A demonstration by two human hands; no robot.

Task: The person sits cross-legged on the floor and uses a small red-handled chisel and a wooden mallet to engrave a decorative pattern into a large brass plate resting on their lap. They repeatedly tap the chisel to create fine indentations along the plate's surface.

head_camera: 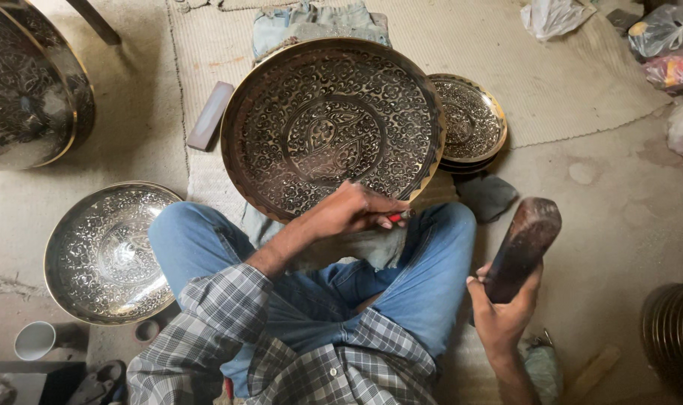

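Observation:
A large round engraved metal plate [311,97] leans tilted on my lap, its floral pattern facing up. My left hand [349,210] rests on its lower rim, fingers closed around a small chisel-like tool [398,217] with a red end that touches the plate. To the right of my knee, my right hand [503,307] grips a dark wooden mallet [523,244], held up and away from the plate.
A smaller stack of engraved plates [469,124] lies just behind the big one on a woven mat [567,82]. An engraved bowl [105,251] sits at my left, a larger vessel [26,82] top left, a white cup [34,341], plastic bags [664,45], a grey block [210,116].

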